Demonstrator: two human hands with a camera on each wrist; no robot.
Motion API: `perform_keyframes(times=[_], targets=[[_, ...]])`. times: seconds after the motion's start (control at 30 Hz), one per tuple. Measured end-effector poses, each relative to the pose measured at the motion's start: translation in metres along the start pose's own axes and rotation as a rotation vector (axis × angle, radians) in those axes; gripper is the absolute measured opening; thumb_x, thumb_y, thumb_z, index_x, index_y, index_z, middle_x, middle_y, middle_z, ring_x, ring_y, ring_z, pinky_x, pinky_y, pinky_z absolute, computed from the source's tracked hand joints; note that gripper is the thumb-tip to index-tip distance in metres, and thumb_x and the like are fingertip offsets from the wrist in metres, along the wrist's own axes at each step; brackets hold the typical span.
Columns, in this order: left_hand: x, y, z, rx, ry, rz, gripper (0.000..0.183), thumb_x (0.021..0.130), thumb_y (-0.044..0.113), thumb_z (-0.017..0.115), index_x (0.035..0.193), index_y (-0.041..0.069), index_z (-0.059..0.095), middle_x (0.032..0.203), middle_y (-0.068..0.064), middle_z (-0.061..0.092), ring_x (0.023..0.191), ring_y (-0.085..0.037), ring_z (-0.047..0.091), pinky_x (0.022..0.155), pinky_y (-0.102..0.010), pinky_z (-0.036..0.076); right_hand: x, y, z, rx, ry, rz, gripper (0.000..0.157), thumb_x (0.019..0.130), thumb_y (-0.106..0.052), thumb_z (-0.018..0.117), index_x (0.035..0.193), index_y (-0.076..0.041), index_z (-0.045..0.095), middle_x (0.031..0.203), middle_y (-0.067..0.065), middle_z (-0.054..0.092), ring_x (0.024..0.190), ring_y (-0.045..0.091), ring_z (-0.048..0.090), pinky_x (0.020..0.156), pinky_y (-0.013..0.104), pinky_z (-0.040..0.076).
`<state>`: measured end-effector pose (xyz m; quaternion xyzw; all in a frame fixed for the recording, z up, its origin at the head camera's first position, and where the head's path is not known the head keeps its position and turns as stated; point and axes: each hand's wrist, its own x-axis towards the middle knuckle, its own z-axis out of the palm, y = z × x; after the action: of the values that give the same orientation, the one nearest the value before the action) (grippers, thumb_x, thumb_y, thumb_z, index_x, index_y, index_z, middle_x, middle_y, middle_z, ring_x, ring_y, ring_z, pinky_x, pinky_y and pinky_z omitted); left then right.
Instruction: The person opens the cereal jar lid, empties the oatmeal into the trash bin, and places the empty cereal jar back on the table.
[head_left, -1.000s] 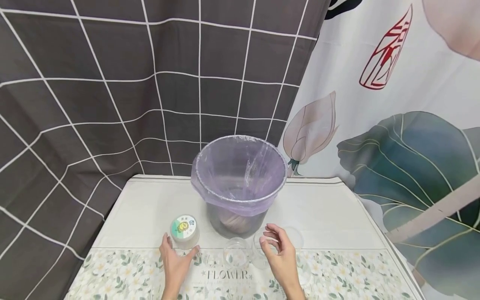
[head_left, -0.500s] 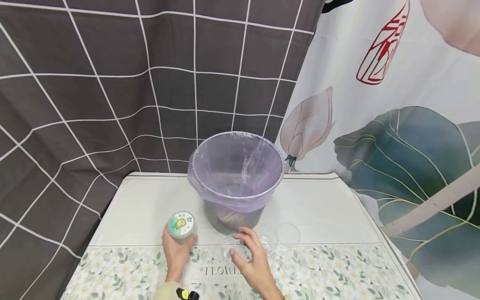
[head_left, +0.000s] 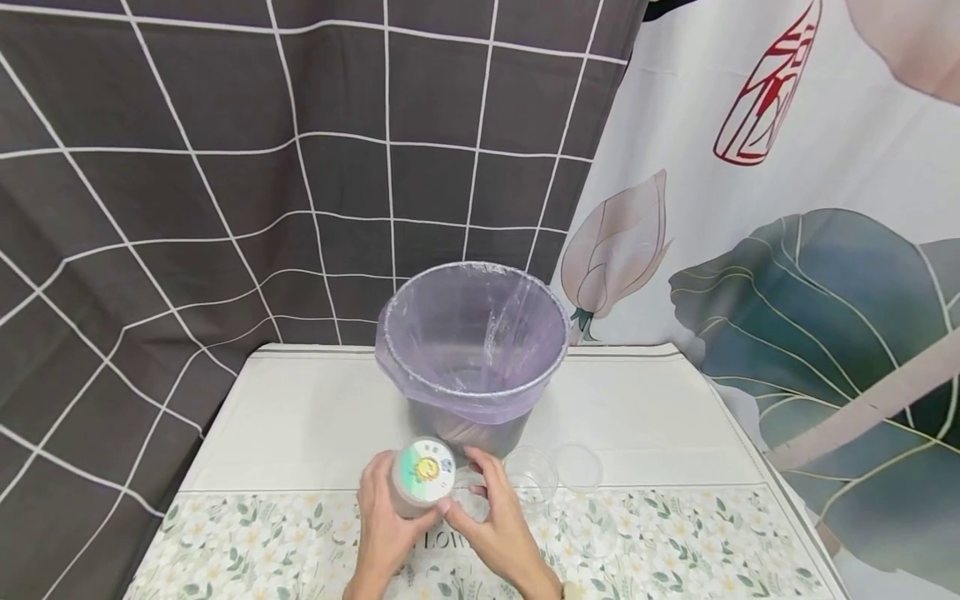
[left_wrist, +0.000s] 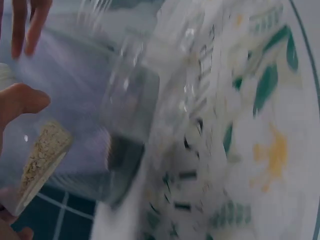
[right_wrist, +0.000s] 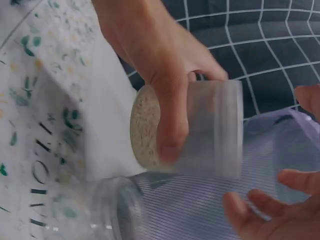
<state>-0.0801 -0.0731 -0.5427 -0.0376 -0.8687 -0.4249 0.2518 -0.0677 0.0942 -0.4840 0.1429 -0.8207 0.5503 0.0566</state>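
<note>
My left hand [head_left: 385, 517] grips a clear plastic jar [head_left: 411, 507], its thumb across the wall. The jar's lid [head_left: 427, 469] carries a green and white label with a yellow cartoon figure. Pale, oat-like flakes [right_wrist: 145, 122] cover the bottom of the jar, which lies sideways in the right wrist view. My right hand [head_left: 495, 521] is beside the lid with fingers spread, thumb overlapping the lid's edge in the head view. In the right wrist view these fingers [right_wrist: 240, 210] stand apart from the jar. Behind the right hand, a clear open jar [head_left: 467, 492] is partly hidden.
A bin [head_left: 472, 431] lined with a purple bag [head_left: 465, 342] stands just behind the hands. To the right lie another clear container [head_left: 532, 475] and a clear round lid [head_left: 577, 468] on the flowered table cover [head_left: 675, 533]. A dark checked curtain [head_left: 337, 192] hangs behind.
My left hand has taken hold of the labelled jar, picked it up and carried it right, in front of the bin. My right hand has moved left to beside its lid.
</note>
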Motion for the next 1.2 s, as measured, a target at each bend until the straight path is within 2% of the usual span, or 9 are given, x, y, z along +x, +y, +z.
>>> perform_keyframes(times=[0.17,0.37,0.5,0.67,0.8,0.93,1.07,1.13,1.2], targets=[[-0.003,0.028,0.005,0.096,0.009,0.306,0.095,0.042,0.032,0.087,0.124,0.003,0.048,0.120,-0.013,0.048,0.104,-0.026,0.047,0.080,-0.042,0.040,-0.001,-0.012,-0.015,-0.065,-0.027,0.098,0.077,0.078,-0.040,0.070,0.139,-0.015,0.031,0.123,0.004,0.045,0.102,0.018,0.050,0.078,0.030,0.048],[0.000,0.049,0.011,0.099,0.011,0.470,0.098,0.040,0.032,0.085,0.127,0.006,0.051,0.116,-0.013,0.051,0.103,-0.027,0.047,0.083,-0.042,0.040,-0.004,-0.020,-0.032,-0.128,-0.030,0.182,0.085,0.076,-0.044,0.070,0.141,-0.010,0.028,0.128,0.016,0.043,0.105,0.028,0.051,0.077,0.039,0.050],[0.004,0.054,0.014,0.057,-0.007,0.518,0.102,0.043,0.038,0.087,0.131,0.004,0.048,0.117,-0.013,0.051,0.104,-0.027,0.046,0.087,-0.041,0.041,-0.003,-0.020,-0.044,-0.086,-0.014,0.230,0.081,0.075,-0.040,0.073,0.139,-0.010,0.034,0.133,0.018,0.042,0.110,0.035,0.048,0.077,0.047,0.051],[0.007,0.054,0.015,-0.154,-0.158,0.365,0.110,0.052,0.049,0.084,0.139,0.005,0.034,0.132,-0.009,0.042,0.118,-0.024,0.041,0.095,-0.040,0.044,0.002,-0.016,-0.059,-0.042,0.026,0.275,0.071,0.073,-0.036,0.074,0.135,-0.019,0.043,0.136,0.016,0.043,0.111,0.039,0.046,0.076,0.050,0.050],[0.011,0.056,0.017,-0.394,-0.316,0.167,0.105,0.059,0.039,0.084,0.142,0.014,0.026,0.136,-0.009,0.039,0.122,-0.026,0.042,0.093,-0.044,0.045,0.007,-0.013,-0.067,0.007,0.039,0.276,0.065,0.074,-0.032,0.074,0.132,-0.024,0.046,0.131,0.013,0.048,0.108,0.034,0.049,0.077,0.046,0.050],[0.015,0.064,0.017,-0.552,-0.429,-0.002,0.097,0.062,0.027,0.085,0.140,0.021,0.028,0.133,-0.010,0.043,0.115,-0.028,0.048,0.088,-0.034,0.048,0.010,-0.011,-0.073,0.060,0.019,0.280,0.065,0.075,-0.028,0.075,0.133,-0.021,0.046,0.123,0.011,0.051,0.098,0.026,0.052,0.071,0.036,0.051],[0.018,0.075,0.013,-0.629,-0.446,-0.073,0.092,0.060,0.017,0.086,0.136,0.017,0.033,0.130,-0.012,0.044,0.111,-0.033,0.049,0.084,-0.031,0.049,0.012,-0.012,-0.078,0.016,-0.037,0.298,0.067,0.078,-0.032,0.071,0.136,-0.018,0.042,0.128,0.016,0.047,0.102,0.030,0.051,0.072,0.039,0.050],[0.017,0.074,0.015,-0.617,-0.428,-0.053,0.092,0.059,0.016,0.086,0.135,0.014,0.035,0.131,-0.012,0.043,0.113,-0.033,0.047,0.086,-0.033,0.048,0.013,-0.014,-0.081,-0.014,-0.077,0.313,0.065,0.081,-0.035,0.068,0.137,-0.018,0.040,0.130,0.020,0.044,0.105,0.034,0.049,0.074,0.042,0.049],[0.016,0.069,0.021,-0.567,-0.399,0.032,0.092,0.058,0.019,0.087,0.134,0.013,0.036,0.131,-0.010,0.043,0.115,-0.031,0.046,0.089,-0.035,0.046,0.015,-0.015,-0.085,-0.011,-0.131,0.339,0.063,0.084,-0.036,0.064,0.138,-0.018,0.038,0.133,0.024,0.040,0.107,0.037,0.049,0.073,0.044,0.050]])
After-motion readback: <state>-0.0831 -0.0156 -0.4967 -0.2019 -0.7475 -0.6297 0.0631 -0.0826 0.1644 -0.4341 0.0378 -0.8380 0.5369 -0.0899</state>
